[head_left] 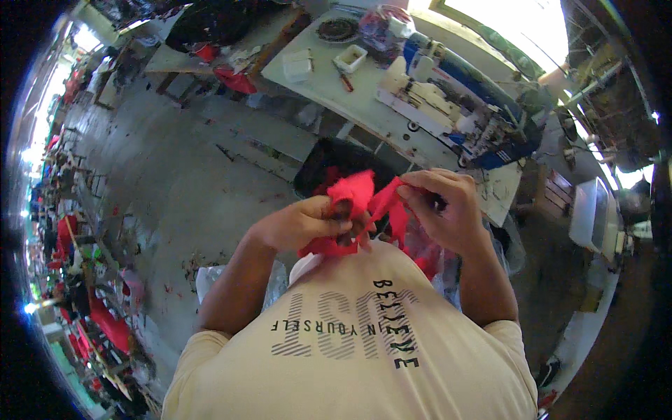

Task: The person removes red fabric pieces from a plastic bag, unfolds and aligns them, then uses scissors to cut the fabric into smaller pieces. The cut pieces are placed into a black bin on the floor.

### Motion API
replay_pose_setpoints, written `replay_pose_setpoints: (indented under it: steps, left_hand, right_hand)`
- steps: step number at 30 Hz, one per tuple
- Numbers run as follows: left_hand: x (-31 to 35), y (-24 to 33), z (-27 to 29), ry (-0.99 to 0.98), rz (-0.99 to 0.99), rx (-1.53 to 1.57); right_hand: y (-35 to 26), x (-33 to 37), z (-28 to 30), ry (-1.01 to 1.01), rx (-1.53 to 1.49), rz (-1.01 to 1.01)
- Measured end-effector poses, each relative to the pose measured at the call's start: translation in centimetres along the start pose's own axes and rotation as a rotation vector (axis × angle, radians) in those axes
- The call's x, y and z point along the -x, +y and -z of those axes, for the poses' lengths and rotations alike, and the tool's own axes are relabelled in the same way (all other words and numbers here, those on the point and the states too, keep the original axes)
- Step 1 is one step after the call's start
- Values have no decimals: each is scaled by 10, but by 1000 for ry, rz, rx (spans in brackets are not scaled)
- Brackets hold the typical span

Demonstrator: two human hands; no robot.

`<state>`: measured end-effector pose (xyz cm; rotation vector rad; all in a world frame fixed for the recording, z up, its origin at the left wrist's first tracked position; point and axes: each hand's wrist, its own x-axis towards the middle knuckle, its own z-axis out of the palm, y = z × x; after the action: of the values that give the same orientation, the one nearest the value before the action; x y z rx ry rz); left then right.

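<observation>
Holding, in the head view: red cloth (353, 192) is gripped by both hands, which are kept a little apart, in front of the chest.
Left hand (297, 222): the bunched part of the cloth is clasped between thumb and fingers; some fingers are hidden under the folds.
Right hand (449, 204): a narrow end is pinched between thumb and fingertips, raised slightly above the left grip.
Red cloth: it is spanned between the hands, with loose ends hanging below; whether one piece or several is held cannot be told.
Black bin (353, 154): it is seen just beyond the hands, lower down, with dark red bits inside.
White table (318, 92): it is placed farther beyond the hands; a sewing machine (428, 94) is mounted on it, ahead of the right hand.
Clear plastic (449, 271): it is seen beside the right forearm.
Step in hand: the cloth appears to be separated or straightened by hand.
Next move: a firm left clasp and a controlled right-hand pull seem called for, lest the strip be twisted.
</observation>
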<state>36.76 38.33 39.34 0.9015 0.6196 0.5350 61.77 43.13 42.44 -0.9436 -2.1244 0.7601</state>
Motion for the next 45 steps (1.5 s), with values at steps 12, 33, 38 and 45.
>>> replay_pose_setpoints:
  steps: [12,33,38,45]
  left_hand:
    - [-21,8,-2,173,7,394]
    - [-45,-36,13,30,-321,862]
    - [-19,-10,9,221,-469,577]
    - [14,19,26,217,-282,437]
  right_hand:
    - [20,17,9,-302,-78,-226]
    - [10,40,-34,-531,-372,-555]
    - [70,47,-46,-737,-269,-519]
    - [84,54,-17,-382,-664,-586]
